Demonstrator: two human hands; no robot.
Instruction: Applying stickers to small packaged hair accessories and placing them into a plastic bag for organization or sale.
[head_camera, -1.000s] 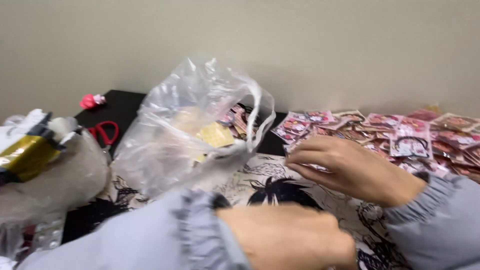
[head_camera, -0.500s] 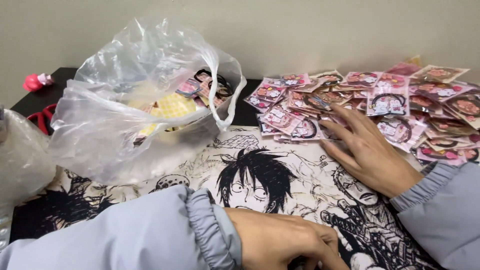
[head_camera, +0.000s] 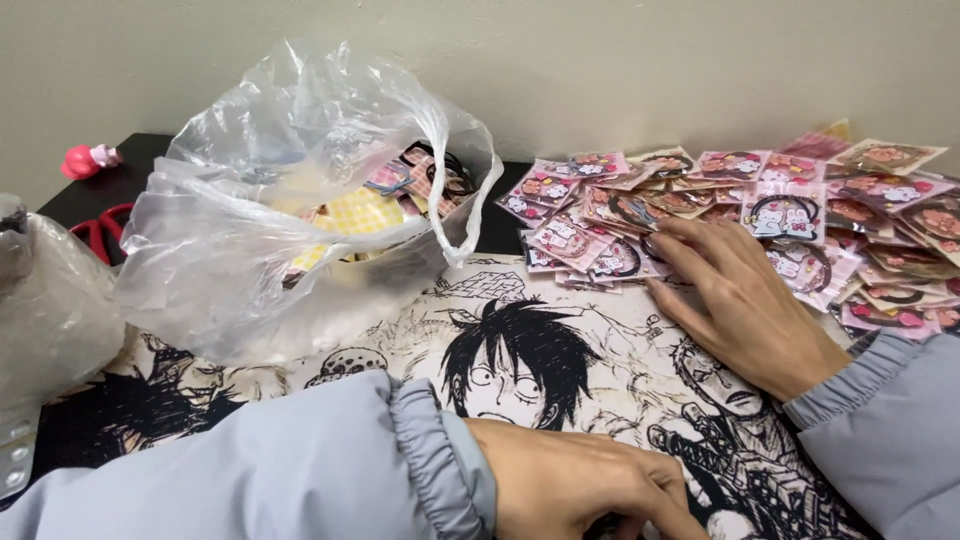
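Note:
My right hand (head_camera: 742, 298) lies flat with fingers spread on the near edge of a big pile of small pink cartoon packets (head_camera: 760, 205) at the right. Nothing is gripped in it. My left hand (head_camera: 575, 482) rests low at the bottom of the view on a black-and-white cartoon-print mat (head_camera: 540, 350), fingers curled downward; I cannot see whether it holds anything. A crumpled clear plastic bag (head_camera: 300, 210) stands open at the left, holding more packets and a yellow checked item (head_camera: 360, 215).
Another filmy plastic bag (head_camera: 45, 300) sits at the far left. Red scissors (head_camera: 100, 232) and a small pink figure (head_camera: 88, 160) lie on the black table behind the bags. A pale wall runs close behind everything.
My right hand went from pinching at the pile's edge to lying flat with spread fingers on the packets. The view shifted, bringing the clear bag further left.

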